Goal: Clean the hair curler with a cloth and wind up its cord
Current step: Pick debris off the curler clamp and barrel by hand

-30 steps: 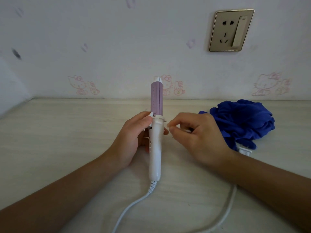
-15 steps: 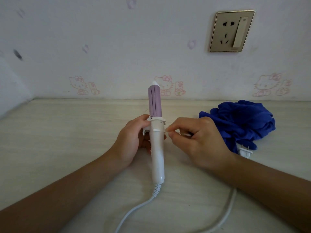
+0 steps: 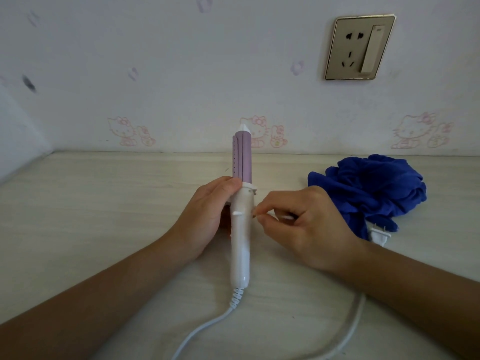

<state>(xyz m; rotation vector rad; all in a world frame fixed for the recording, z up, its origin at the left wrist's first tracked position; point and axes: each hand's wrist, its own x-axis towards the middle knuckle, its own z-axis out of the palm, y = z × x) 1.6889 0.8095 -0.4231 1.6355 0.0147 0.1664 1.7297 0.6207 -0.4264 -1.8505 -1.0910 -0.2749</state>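
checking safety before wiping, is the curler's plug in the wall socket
No, the plug lies on the table beside the blue cloth, and the wall socket has nothing in it.

The cord (image 3: 207,331) leaves the bottom edge; cloth (image 3: 368,188) half-covers the plug (image 3: 379,235).

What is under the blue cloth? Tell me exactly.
The white plug pokes out from under the blue cloth's near edge, prongs toward the cloth, on the table. Anything else beneath the bunched fabric is covered.
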